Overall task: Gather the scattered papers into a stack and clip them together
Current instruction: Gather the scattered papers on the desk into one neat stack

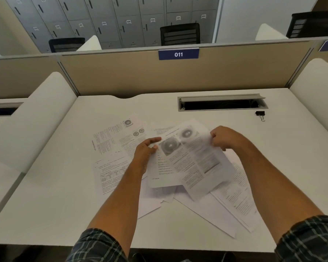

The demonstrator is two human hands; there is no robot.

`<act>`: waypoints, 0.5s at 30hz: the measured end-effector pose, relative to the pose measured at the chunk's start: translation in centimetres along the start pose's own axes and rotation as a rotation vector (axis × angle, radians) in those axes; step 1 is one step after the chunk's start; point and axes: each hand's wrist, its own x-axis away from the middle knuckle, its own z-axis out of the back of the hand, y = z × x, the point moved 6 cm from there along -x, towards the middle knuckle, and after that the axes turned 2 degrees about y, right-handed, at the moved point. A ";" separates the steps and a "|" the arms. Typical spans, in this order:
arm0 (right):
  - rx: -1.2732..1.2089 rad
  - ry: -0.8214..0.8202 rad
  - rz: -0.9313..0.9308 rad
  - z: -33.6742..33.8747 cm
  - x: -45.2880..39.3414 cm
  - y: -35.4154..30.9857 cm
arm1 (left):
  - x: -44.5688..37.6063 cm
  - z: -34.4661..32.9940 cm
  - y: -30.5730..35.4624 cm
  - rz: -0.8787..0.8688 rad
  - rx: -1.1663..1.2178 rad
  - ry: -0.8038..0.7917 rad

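Note:
Several printed sheets lie scattered across the middle of the white desk (51,186). My left hand (145,150) grips the left edge of a small bunch of held sheets (187,159), lifted above the others. My right hand (223,138) pinches the same bunch at its upper right corner. More loose papers (112,140) lie flat to the left, and others (235,195) spread out to the right and below. A black binder clip (260,114) rests far back right on the desk, away from both hands.
An open cable tray (222,104) is sunk into the desk at the back right. A beige partition (121,72) with a blue "011" label (178,54) closes the far side. White side dividers (36,114) flank the desk.

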 end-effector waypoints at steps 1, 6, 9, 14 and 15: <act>0.018 0.006 0.002 0.9 0.0 -0.6 | 0.1 -0.1 0.0 -0.003 -0.005 0.001; 0.139 0.188 0.105 4.7 0.2 -3.1 | 0.2 0.2 0.6 -0.050 -0.006 0.021; 0.207 0.304 0.249 5.9 0.8 -4.4 | 0.1 0.5 0.6 -0.007 0.014 0.028; 0.293 0.249 0.392 4.7 1.7 -7.5 | 0.1 -0.5 0.1 0.063 0.005 -0.143; 0.290 0.228 0.417 4.0 1.9 -8.3 | 0.3 -1.1 0.0 0.074 -0.015 -0.207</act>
